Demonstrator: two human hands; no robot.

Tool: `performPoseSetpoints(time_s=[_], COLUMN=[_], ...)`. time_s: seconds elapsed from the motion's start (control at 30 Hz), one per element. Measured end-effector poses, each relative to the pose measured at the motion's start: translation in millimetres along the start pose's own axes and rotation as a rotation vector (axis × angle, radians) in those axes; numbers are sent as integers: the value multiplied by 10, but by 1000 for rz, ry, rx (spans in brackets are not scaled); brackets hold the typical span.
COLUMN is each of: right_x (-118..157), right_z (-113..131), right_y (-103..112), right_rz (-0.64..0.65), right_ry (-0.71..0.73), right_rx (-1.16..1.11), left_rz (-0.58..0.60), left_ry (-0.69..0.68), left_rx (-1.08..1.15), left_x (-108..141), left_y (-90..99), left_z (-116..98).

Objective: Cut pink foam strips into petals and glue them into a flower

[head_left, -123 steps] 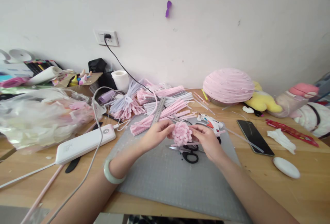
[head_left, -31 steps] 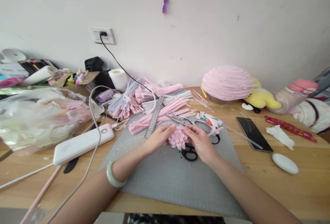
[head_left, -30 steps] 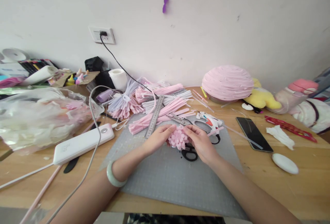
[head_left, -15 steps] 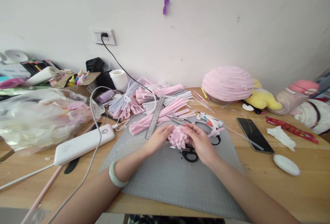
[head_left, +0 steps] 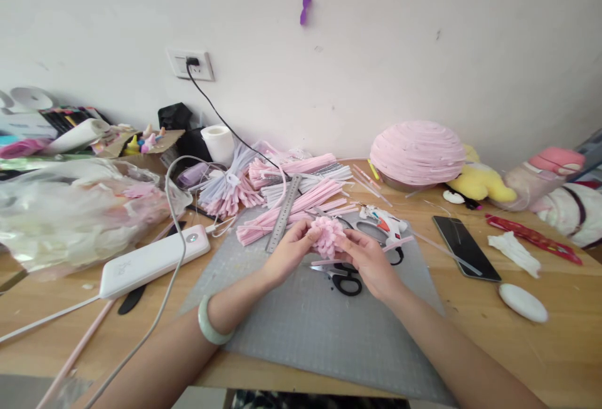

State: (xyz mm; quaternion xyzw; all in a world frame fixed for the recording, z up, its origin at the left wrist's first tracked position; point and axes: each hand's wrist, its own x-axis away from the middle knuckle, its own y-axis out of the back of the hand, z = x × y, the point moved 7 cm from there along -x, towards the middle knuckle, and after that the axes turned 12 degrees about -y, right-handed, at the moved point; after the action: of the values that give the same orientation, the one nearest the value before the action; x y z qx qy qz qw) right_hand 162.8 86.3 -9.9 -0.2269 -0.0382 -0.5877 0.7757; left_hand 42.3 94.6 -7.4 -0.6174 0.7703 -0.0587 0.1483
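Observation:
A pink pipe-cleaner flower (head_left: 326,238) with looped petals is held between my two hands above the grey cutting mat (head_left: 301,334). My left hand (head_left: 294,247) pinches its left side, the thumb lying on the petals. On the other side my right hand (head_left: 364,257) grips the lower right edge. Black-handled scissors (head_left: 347,283) lie on the mat just below the flower. Behind the hands are a metal ruler (head_left: 285,211) and a bundle of pink pipe cleaners (head_left: 301,211). A white glue gun (head_left: 383,224) rests to the right of them.
At left lie a white power bank (head_left: 150,265) with a cable (head_left: 172,277) and a plastic bag (head_left: 79,214). To the right are a phone (head_left: 463,249), a white oval object (head_left: 523,302) and a red packet (head_left: 531,236). A pink dome (head_left: 417,153) stands against the wall.
Both hands have raised the flower slightly and tilted it, so its petals face me more. More of the scissors shows beneath it. The view has shifted slightly.

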Motion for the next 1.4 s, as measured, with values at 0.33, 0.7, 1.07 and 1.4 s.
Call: performPoseSetpoints(time_s=[0.33,0.7,1.07,1.4], right_x=[-2,-9,-35,-46], right_z=[41,51,11,42], right_y=[50,60,31,53], right_rz=[-95,-76,12,11], right_ry=[4,-2,-38,-46], right_rx=[-69,-82,-150,-186], left_rz=[-38,-76,-64,-59], left_ry=[-27,18,19,30], left_rx=[157,266,283,235], left_x=[-16,-25,-28,-62], left_y=[-9,18,33,66], left_z=[-81,-89,-38,-7])
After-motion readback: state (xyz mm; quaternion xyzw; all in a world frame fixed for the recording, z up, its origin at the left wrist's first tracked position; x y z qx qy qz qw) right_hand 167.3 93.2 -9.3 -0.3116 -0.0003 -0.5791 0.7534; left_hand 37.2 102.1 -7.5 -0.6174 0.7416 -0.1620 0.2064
